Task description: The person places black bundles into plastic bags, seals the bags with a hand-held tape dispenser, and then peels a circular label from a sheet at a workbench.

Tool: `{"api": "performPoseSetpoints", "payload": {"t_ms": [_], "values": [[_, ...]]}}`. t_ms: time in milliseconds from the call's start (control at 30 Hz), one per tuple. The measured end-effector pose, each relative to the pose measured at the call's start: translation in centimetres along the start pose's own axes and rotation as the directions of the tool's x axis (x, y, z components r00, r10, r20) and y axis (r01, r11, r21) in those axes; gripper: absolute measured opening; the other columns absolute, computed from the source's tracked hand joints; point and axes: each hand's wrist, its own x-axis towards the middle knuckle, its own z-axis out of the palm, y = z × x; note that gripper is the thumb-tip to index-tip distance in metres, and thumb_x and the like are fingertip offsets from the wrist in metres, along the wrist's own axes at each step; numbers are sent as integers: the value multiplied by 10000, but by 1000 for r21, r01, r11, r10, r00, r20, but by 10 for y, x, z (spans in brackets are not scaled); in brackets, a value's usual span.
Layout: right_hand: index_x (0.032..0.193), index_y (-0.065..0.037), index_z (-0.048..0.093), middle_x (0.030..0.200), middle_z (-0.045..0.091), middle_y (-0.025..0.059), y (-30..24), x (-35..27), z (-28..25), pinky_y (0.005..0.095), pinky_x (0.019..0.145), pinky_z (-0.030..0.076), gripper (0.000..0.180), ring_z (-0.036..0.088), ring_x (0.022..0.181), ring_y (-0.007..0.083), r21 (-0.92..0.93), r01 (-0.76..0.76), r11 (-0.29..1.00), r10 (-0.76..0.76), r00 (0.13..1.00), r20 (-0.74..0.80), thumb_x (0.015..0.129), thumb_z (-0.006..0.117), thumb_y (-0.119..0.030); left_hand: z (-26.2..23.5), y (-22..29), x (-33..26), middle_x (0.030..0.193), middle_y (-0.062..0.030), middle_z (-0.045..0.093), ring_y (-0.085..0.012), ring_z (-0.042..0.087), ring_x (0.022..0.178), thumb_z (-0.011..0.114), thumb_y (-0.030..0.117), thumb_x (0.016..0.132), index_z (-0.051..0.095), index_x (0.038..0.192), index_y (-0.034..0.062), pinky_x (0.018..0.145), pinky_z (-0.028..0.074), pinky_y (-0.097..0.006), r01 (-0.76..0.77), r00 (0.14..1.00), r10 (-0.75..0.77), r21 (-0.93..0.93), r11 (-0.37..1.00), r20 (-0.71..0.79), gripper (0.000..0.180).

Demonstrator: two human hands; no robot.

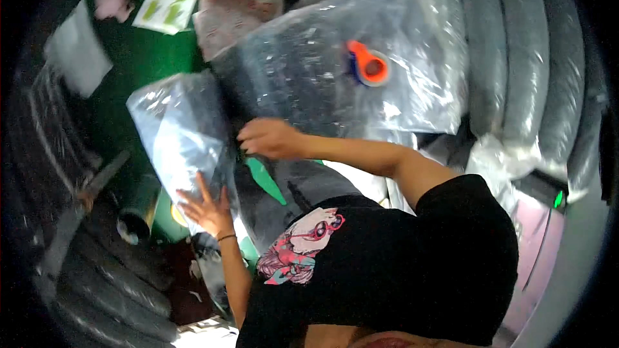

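My left hand (pixel 206 209) lies with its fingers spread on a folded package in clear, shiny plastic (pixel 180 129). A dark band is on the wrist. At the package's right side, my right hand (pixel 274 138) is closed with the fingers curled together. Whatever it may hold is hidden against the dark material there. Below that hand, a green pointed shape (pixel 264 180) shows on dark, smooth material (pixel 316 183) in front of my body.
An orange tape dispenser (pixel 371 67) rests on a large plastic-wrapped dark bundle (pixel 290 64). Long plastic-covered grey rolls (pixel 522 45) stand at the right. Printed plastic bags (pixel 232 0) lie at the back. The green tabletop (pixel 122 113) shows at the left beside a white sheet (pixel 77 51).
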Motion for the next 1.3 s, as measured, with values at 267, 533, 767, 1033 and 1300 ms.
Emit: {"api": "performPoseSetpoints", "payload": {"t_ms": [267, 533, 767, 1033, 1300], "values": [[1046, 54, 637, 1121, 588, 230, 87, -188, -191, 501, 976, 405, 434, 526, 1104, 394, -577, -816, -34, 579, 454, -677, 863, 669, -338, 1, 18, 12, 1653, -255, 83, -541, 318, 1413, 662, 628, 850, 153, 1587, 465, 1150, 338, -570, -90, 996, 88, 171, 981, 23, 910], [981, -22, 662, 885, 694, 112, -24, -133, -165, 406, 736, 507, 439, 650, 784, 232, -81, -893, 443, 447, 298, -843, 979, 617, -459, 9, -15, 8, 1624, -307, 138, -572, 226, 1434, 700, 585, 834, 274, 1545, 506, 1154, 267, -627, -14, 999, 13, 58, 998, 29, 833], [1233, -32, 655, 987, 726, 59, -125, 114, 55, 312, 723, 564, 469, 700, 812, 162, 611, -546, 573, 518, 819, 246, 849, 809, -254, 29, -13, 4, 1602, -317, 172, -615, 182, 1425, 625, 518, 910, 353, 1513, 492, 1158, 149, -702, -44, 993, 39, 41, 998, 107, 662], [1504, -196, 406, 973, 708, 176, -93, 163, 83, 459, 747, 553, 896, 684, 819, 407, -288, -358, 888, 452, 795, 406, 747, 754, -526, 42, -22, 2, 1617, -290, 170, -601, 235, 1416, 670, 499, 870, 431, 1450, 439, 1097, 227, -751, -76, 995, 72, -65, 995, -66, 630], [828, -16, 772, 729, 720, 105, -49, 39, -56, 344, 662, 534, 532, 682, 673, 172, -254, -819, 514, 855, 466, 226, 693, 859, -523, 24, -57, 30, 1616, -301, 144, -602, 188, 1428, 687, 477, 880, 284, 1527, 530, 1139, 228, -684, 104, 994, -108, -108, 989, -34, 764]]}}
